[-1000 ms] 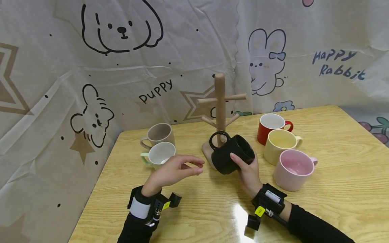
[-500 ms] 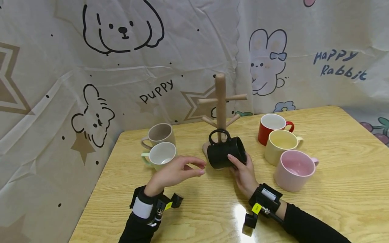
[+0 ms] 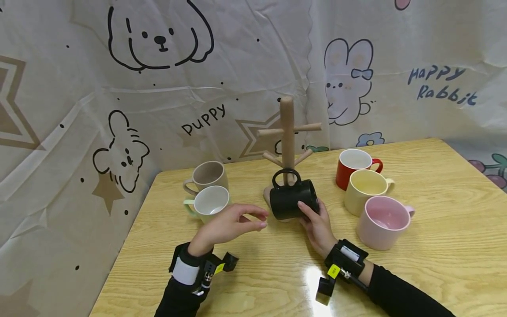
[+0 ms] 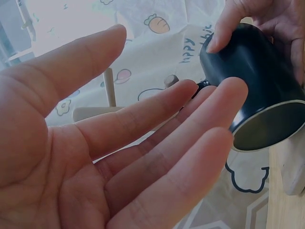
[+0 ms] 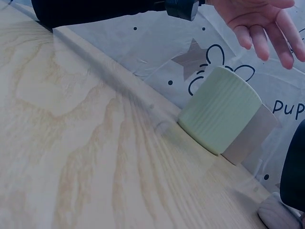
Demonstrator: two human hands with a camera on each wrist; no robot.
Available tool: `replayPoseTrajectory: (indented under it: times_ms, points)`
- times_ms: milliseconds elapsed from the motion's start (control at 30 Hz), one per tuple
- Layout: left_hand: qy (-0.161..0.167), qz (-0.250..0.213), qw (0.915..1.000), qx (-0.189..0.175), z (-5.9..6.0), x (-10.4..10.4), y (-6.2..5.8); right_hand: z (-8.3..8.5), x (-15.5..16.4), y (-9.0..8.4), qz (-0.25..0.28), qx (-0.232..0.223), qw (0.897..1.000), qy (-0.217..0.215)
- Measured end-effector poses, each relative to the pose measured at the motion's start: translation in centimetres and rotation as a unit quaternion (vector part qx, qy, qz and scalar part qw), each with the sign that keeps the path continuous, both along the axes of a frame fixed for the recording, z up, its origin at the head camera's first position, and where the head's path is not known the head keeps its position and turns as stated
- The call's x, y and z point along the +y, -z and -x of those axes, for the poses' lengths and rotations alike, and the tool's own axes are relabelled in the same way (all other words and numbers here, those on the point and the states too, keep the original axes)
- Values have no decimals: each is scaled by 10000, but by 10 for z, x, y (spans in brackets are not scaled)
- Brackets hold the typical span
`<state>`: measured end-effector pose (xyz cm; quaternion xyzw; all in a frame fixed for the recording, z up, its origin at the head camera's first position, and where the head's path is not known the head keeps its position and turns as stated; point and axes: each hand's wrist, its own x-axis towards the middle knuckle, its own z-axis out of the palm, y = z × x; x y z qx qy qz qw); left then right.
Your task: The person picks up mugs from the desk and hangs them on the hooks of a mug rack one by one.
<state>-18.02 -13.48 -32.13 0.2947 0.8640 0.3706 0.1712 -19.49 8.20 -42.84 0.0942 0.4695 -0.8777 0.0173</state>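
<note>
My right hand [image 3: 318, 231] grips a black mug [image 3: 294, 201] near its rim, thumb along the side. The mug lies sideways in the air, handle up, its mouth towards the right. Behind it stands a wooden mug tree [image 3: 287, 123]; the handle loop overlaps a low front peg, and I cannot tell whether the peg passes through it. My left hand [image 3: 227, 226] hovers left of the mug, fingers extended and holding nothing; the left wrist view shows its bare palm [image 4: 62, 181]. In the right wrist view only an edge of the black mug [image 5: 296, 167] shows.
At left stand a mint-green mug [image 3: 211, 200] and a taupe mug [image 3: 215, 173], partly behind my left hand. Red [image 3: 343, 174], yellow [image 3: 358, 198] and pink [image 3: 378, 231] mugs line up right of my right hand. A printed cloth [image 3: 253, 57] hangs behind the wooden table [image 3: 253, 286].
My right hand has carried the black mug a little left and up towards the mug tree, turning it more level, then has kept almost still. The left hand has barely moved.
</note>
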Motion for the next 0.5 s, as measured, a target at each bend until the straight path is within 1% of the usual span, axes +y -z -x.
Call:
replayPoseTrajectory:
  times_ms: [200, 367, 500]
  points:
    - [18, -87, 9999, -121, 0, -1, 1, 0, 2, 0, 62, -65, 9999, 52]
    - [2, -50, 10000, -71, 0, -1, 1, 0, 3, -1, 109, -40, 9999, 59]
    - [-12, -3, 10000, -32, 0, -1, 0, 1, 6, -2, 121, -24, 9998, 167]
